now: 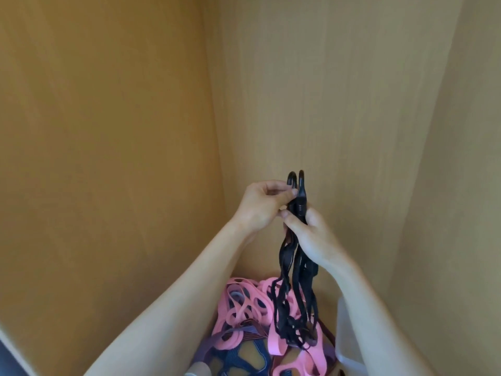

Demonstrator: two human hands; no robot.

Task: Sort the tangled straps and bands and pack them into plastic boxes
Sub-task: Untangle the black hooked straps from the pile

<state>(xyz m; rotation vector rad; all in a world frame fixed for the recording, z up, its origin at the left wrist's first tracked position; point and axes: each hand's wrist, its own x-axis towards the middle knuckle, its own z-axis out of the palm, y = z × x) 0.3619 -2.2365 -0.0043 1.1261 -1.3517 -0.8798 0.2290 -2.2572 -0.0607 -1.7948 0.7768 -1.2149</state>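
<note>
Long axis vertical: black straps [287,267] hang, hooks [296,183] up, above pink bands [244,302]. left hand [260,204] pinches top; right hand [306,237] just below, curled round bundle. plastic box [349,337] low right, nearer right hand.

black hooks [296,183] pinched in left hand [260,204]: hard plastic, smooth, slight gloss
black straps [295,267] gripped in right hand [309,237]: flat woven cloth, matt
pink bands [244,302] below the hands: smooth, matt, rubbery look
box [348,335] under right forearm: frosted translucent plastic
panels [108,131] behind the hands: wood grain, matt
</note>
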